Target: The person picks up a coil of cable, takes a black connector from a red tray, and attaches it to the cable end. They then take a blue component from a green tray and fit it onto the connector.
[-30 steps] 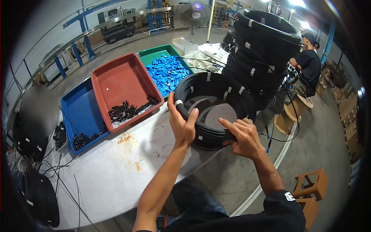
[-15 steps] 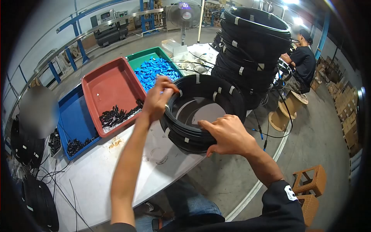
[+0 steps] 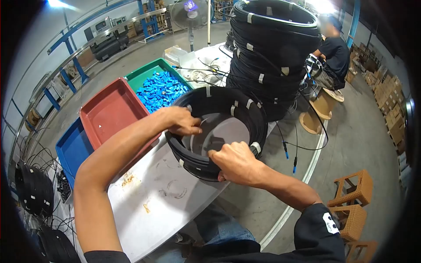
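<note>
On the table's near right edge sits a stack of black cable coils (image 3: 259,117), bound with white tape bands. My left hand (image 3: 180,121) lies over the left rim of these coils, its fingers curled together on the inner side. At the near rim, my right hand (image 3: 237,163) is closed around the coils, thumb outside and knuckles up. Part of the rim under both hands is hidden.
Behind stands a taller stack of black coils (image 3: 274,57). Left are a red tray (image 3: 115,111), a blue tray (image 3: 72,147) and a green tray (image 3: 151,68) of blue connectors. A co-worker (image 3: 335,57) sits back right; brown stools (image 3: 353,188) stand right.
My left hand has come down from above the coils onto their left rim. My right hand remains at the near rim. The view has shifted, so the scene sits further left.
</note>
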Motion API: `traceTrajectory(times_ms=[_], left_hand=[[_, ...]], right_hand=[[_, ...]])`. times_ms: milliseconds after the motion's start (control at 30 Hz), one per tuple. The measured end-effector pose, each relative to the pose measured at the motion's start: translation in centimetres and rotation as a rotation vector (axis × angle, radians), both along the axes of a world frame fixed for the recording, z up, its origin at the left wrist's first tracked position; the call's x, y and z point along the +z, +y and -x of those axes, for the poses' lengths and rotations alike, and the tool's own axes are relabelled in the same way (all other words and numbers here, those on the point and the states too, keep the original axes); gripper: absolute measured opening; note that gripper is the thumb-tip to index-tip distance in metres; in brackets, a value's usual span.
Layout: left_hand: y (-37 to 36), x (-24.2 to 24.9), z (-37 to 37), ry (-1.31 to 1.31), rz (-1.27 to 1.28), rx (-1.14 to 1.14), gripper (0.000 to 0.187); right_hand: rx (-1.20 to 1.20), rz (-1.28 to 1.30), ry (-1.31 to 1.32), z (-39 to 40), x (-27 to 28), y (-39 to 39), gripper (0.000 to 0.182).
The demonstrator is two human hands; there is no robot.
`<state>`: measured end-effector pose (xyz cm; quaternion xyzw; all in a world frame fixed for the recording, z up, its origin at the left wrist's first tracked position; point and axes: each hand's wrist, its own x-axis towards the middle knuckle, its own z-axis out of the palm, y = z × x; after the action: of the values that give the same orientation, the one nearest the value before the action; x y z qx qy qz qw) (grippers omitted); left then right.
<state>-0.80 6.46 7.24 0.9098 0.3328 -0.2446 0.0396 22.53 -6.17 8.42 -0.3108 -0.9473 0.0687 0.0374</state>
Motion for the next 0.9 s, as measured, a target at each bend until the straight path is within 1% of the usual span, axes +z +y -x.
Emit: traceTrajectory(times_ms=[33,67,133,167,200,233,267,333,367,467,533,567,600,633,700,767,833,867,900], left_hand=[[-1.1,0.3,-0.8,0.097,0.059,0.241,0.054],[-0.3,-1.3,0.0,0.117,0.061,0.185,0.056],[-0.9,-1.4,0.7,-0.018,-0.008,0.177,0.061],[-1.2,-1.7,0.2,-0.018,0.003,0.164,0.061],[-1.4,-2.0,-0.6,0.144,-0.048,0.136,0.066],[-1.5,-2.2,-1.2,0.303,-0.103,0.112,0.072],[-1.3,-2.6,-1.6,0.298,-0.103,0.109,0.072],[-1.0,-3.4,-2.2,0.412,-0.160,0.126,0.080],[-1.0,-3.6,-2.2,0.409,-0.162,0.122,0.080],[-1.4,-2.7,-2.3,0.433,-0.154,0.135,0.077],[-1.9,-2.0,-2.7,0.459,-0.049,0.110,0.074],[-1.7,-2.6,-2.6,0.457,-0.046,0.121,0.074],[-1.4,-3.1,-2.7,0.396,-0.029,0.189,0.060],[-1.2,-3.5,-2.8,0.336,-0.013,0.254,0.056],[-1.0,-3.2,-3.0,0.321,0.018,0.268,0.056],[-1.8,-2.6,-2.8,0.313,0.065,0.277,0.056],[-2.8,-1.4,-2.5,0.236,-0.004,0.255,0.056],[-3.1,-0.6,-2.5,0.241,-0.006,0.262,0.056],[-3.4,0.3,-2.7,-0.012,-0.013,0.305,0.048]], right_hand=[[0.034,0.022,-0.016,0.2,-0.3,0.3,0.043],[0.063,0.047,-0.030,0.3,-0.7,0.5,0.043],[0.048,0.069,-0.028,0.1,-0.7,0.4,0.044],[0.001,0.083,-0.021,0.1,-0.4,-0.1,0.040],[-0.043,0.091,-0.018,0.1,-0.2,-0.4,0.036],[-0.070,0.088,-0.024,0.1,-0.4,-0.7,0.037],[-0.074,0.088,-0.029,0.3,-0.3,-1.1,0.037],[-0.157,0.076,-0.096,0.5,0.2,-1.8,0.036],[-0.162,0.075,-0.098,0.3,0.3,-1.7,0.036],[-0.110,0.026,-0.065,-1.0,0.4,-0.8,0.036],[-0.033,0.023,-0.130,-2.5,-0.3,0.5,0.043],[-0.043,0.012,-0.121,-2.7,-0.6,0.4,0.041],[-0.033,0.009,-0.123,-2.5,-0.7,0.1,0.041],[-0.063,0.006,-0.122,-2.4,-0.7,-0.3,0.041],[-0.100,-0.041,-0.104,-2.3,-0.9,-1.2,0.040],[-0.118,-0.028,-0.102,-2.0,-1.1,-1.2,0.040],[-0.146,0.012,-0.148,-1.8,-0.8,-1.2,0.038],[-0.138,0.010,-0.143,-2.0,-0.7,-1.1,0.038],[-0.120,0.004,-0.137,-2.3,-0.7,-0.9,0.038]])
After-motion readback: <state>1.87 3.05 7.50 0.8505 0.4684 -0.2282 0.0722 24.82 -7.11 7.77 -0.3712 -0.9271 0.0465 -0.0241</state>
